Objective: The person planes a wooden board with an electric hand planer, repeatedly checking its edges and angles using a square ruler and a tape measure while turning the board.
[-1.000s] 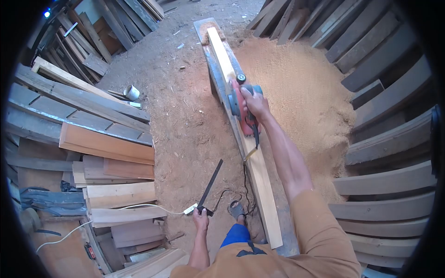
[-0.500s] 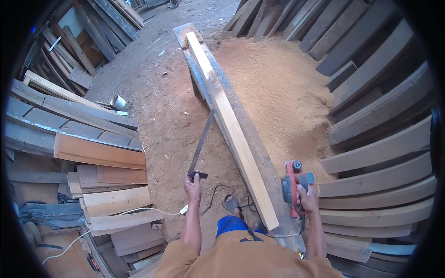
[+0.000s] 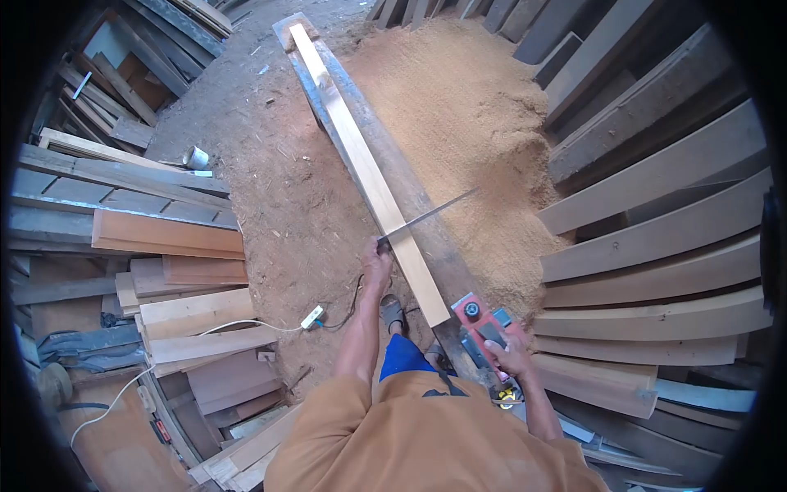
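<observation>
- Sawdust (image 3: 459, 107) covers the ground (image 3: 270, 205) towards 1 o'clock in the head view, and lengths of timber (image 3: 664, 238) crowd the edge from 1 to 5 o'clock.
- More planks (image 3: 168, 234) lie stacked from 8 to 10 o'clock, with a white cup (image 3: 195, 157) just beside them at 10.
- Across the middle, a narrow bench (image 3: 402, 176) slants from 11 to 5 o'clock, and the pale wooden board (image 3: 369, 176) lies lengthwise on it.
- Near the centre, the left hand (image 3: 378, 264) is closed on the handle end of a dark metal square (image 3: 434, 213), beside the board's left edge; the blade crosses above the board and points to 2 o'clock, its tip past the bench.
- Towards 4 to 5 o'clock, the right hand (image 3: 510, 357) grips a red electric planer (image 3: 484, 328) near the board's closer end; whether the planer touches the bench is unclear.
- Just below that hand, at 5 o'clock, sits a yellow-and-black item (image 3: 507, 398), too small to identify.
- At 8 o'clock, a power strip (image 3: 312, 316) lies on the ground.
</observation>
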Demonstrator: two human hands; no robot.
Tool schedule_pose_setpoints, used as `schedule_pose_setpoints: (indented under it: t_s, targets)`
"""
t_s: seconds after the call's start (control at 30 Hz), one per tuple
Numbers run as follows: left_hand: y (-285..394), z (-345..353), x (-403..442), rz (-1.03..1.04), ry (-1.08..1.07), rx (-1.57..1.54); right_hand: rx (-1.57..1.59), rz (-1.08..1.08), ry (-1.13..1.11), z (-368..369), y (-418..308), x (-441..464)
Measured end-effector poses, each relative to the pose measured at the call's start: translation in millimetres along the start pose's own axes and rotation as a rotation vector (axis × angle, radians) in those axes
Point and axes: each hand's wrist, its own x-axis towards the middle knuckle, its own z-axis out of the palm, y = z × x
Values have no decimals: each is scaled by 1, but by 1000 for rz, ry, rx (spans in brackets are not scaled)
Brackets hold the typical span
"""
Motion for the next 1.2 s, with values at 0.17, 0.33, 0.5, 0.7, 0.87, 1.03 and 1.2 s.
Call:
schedule_pose_setpoints:
  t_s: [0.17,0.33,0.5,0.7,0.87,1.03,1.2]
  targets:
    - [-8,6,2,59,51,64,19,-85,-5,14,48,4]
    - [-5,7,1,110,53,39,-54,-69,7,14,40,-1]
    - [-1,-5,-10,131,-13,104,284,93,17,18,-2,-23]
    - [7,-1,-17,118,25,138,210,-129,30,14,-41,-23]
    - [10,-10,-19,-23,22,21,-56,-206,21,12,-70,-12]
    - [-47,-55,-42,-234,204,-191,225,-39,-17,10,-107,-30]
    - [-83,-115,-76,-430,339,-408,292,-123,-95,26,-124,-4]
